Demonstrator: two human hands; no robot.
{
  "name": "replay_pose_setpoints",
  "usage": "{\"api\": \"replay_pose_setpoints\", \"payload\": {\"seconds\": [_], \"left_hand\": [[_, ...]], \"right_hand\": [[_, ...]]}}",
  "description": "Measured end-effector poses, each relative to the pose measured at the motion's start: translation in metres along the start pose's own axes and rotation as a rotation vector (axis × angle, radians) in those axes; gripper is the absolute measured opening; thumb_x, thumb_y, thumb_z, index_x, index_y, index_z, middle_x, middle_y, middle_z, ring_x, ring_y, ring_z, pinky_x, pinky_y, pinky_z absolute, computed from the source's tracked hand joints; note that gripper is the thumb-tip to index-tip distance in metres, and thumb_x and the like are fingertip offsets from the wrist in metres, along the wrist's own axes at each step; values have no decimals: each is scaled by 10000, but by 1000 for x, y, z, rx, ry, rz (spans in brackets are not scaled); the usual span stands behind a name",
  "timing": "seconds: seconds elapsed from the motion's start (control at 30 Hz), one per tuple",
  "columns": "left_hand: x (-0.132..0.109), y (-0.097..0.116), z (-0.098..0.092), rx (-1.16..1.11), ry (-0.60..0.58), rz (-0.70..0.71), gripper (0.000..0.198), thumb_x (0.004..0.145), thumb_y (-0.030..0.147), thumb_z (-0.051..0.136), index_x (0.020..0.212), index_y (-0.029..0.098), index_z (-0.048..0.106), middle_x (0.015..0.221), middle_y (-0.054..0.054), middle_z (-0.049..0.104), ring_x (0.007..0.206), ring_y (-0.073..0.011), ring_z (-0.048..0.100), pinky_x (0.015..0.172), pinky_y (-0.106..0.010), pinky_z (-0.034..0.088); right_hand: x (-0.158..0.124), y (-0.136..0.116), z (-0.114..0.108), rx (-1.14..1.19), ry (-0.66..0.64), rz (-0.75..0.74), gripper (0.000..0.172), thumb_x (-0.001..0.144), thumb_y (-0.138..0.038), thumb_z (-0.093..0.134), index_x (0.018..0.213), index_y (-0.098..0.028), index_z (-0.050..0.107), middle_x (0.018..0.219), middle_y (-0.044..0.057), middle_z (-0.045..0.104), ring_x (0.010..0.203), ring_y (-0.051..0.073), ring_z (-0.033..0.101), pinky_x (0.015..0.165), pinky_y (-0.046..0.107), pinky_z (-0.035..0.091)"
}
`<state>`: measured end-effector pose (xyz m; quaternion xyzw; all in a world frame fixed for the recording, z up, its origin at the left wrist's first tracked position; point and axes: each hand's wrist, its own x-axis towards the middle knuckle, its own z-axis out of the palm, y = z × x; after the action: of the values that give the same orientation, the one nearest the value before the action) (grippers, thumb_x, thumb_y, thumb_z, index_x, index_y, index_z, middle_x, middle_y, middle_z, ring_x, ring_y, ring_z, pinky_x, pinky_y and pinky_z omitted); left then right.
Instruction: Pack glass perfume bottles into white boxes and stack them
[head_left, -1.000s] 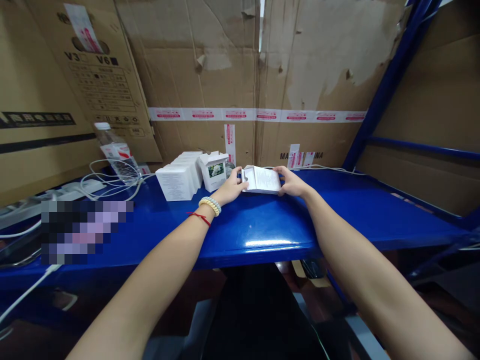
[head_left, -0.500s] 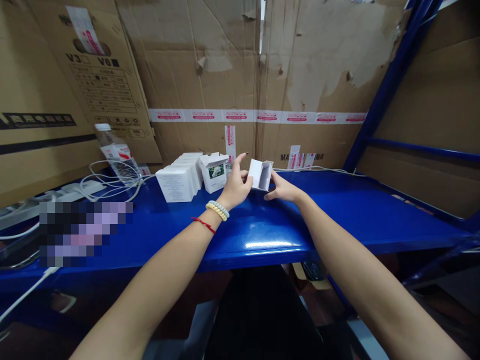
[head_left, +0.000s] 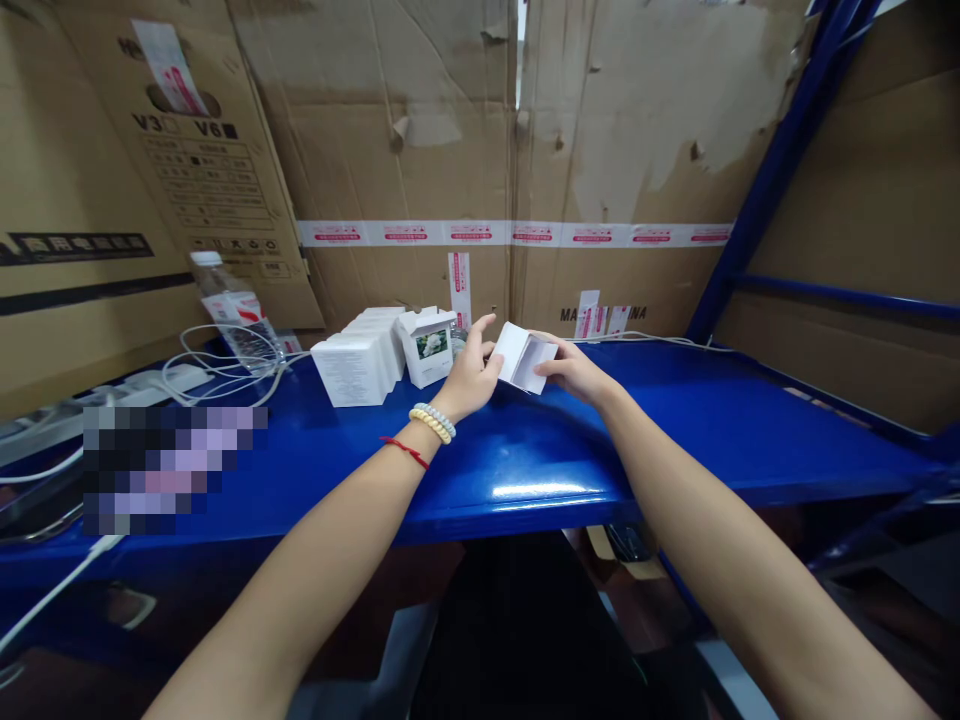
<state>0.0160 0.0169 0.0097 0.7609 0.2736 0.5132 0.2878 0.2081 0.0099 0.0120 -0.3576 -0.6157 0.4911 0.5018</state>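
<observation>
Between my hands is a small white cardboard box (head_left: 513, 352), tilted, with its open side facing me and to the right. My left hand (head_left: 472, 375) grips its left side with the thumb on the near edge; the index finger sticks up. My right hand (head_left: 571, 370) holds the right side, thumb laid on the pale inner wall or flap. Just left of my left hand stands another white box (head_left: 429, 350) with a flower picture on its front and its top flap raised. Behind my left fingers a small clear object (head_left: 458, 340) is partly hidden.
Left of the flower box stands a row of several white boxes (head_left: 352, 370) on the blue shelf (head_left: 712, 410). Farther left are a plastic bottle (head_left: 238, 310), tangled white cables (head_left: 187, 365) and a pixelated item (head_left: 172, 470). Cardboard sheets (head_left: 420, 170) wall the back; a blue post (head_left: 780, 160) rises at right.
The box in my hands has turned, and its opening now looks wider. My right thumb has moved up from below the box onto its inner wall or flap.
</observation>
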Motion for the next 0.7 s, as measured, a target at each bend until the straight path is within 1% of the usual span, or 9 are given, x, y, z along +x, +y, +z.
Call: {"api": "replay_pose_setpoints", "payload": {"seconds": [0.07, 0.13, 0.2, 0.3, 0.37, 0.43, 0.53, 0.6, 0.7], "left_hand": [[1, 1, -1, -73, 54, -30, 567, 833, 168, 503, 1370, 177, 320, 676, 24, 559, 547, -101, 478, 539, -236, 388], [3, 0, -3, -145, 101, -55, 536, 832, 166, 513, 1339, 188, 342, 660, 30, 546, 528, -95, 466, 509, -222, 363], [5, -1, -4, -212, 135, -76, 506, 831, 161, 516, 1310, 198, 354, 655, 32, 543, 522, -95, 476, 501, -217, 362], [8, -4, -6, -306, 164, -101, 477, 834, 166, 517, 1280, 214, 353, 688, 23, 565, 531, -100, 511, 511, -221, 391], [9, -6, -6, -333, 157, -118, 462, 840, 178, 518, 1269, 222, 353, 695, 21, 570, 524, -102, 519, 510, -228, 405], [10, -7, -5, -318, 136, -125, 442, 847, 186, 515, 1259, 228, 362, 670, 28, 553, 516, -106, 516, 509, -235, 416], [10, -5, -5, -242, 154, -106, 405, 856, 192, 507, 1239, 241, 388, 666, 31, 539, 534, -108, 519, 525, -241, 436], [9, -2, -5, -171, 206, -68, 366, 851, 199, 512, 1204, 249, 425, 765, 8, 583, 610, -110, 553, 572, -245, 463], [7, 3, -6, -7, 248, 46, 268, 825, 235, 568, 1091, 234, 532, 1033, -43, 608, 842, -137, 599, 714, -273, 500]], "right_hand": [[-1, -1, -1, -9, -5, -3, 678, 529, -160, 715, 1189, -265, 599, 938, 2, 693, 870, 215, 625, 767, 370, 528], [-1, -1, -2, -42, -26, -9, 694, 539, -184, 747, 1213, -257, 600, 943, 7, 699, 878, 221, 629, 804, 393, 522], [-1, -2, -1, -97, -39, -62, 710, 546, -247, 794, 1229, -247, 598, 1022, 25, 697, 951, 239, 623, 874, 418, 501], [-1, -2, 0, -226, -17, -184, 766, 541, -350, 838, 1253, -226, 584, 1229, 60, 633, 1134, 266, 557, 990, 430, 437], [-1, -2, 2, -292, -6, -233, 800, 539, -400, 846, 1266, -214, 571, 1294, 76, 593, 1175, 269, 531, 1012, 417, 417], [-1, -1, 3, -311, -39, -230, 766, 542, -448, 841, 1222, -192, 596, 1225, 83, 631, 1103, 262, 573, 966, 397, 445], [-2, -1, 6, -307, -106, -186, 629, 556, -500, 824, 1058, -156, 663, 1018, 71, 698, 928, 239, 630, 844, 357, 490], [-2, -2, 7, -306, -95, -172, 573, 569, -519, 811, 986, -148, 680, 957, 66, 709, 879, 234, 638, 811, 349, 495], [-1, -1, 7, -326, -19, -171, 534, 615, -557, 772, 944, -146, 688, 954, 77, 717, 889, 245, 643, 831, 369, 493]]}}
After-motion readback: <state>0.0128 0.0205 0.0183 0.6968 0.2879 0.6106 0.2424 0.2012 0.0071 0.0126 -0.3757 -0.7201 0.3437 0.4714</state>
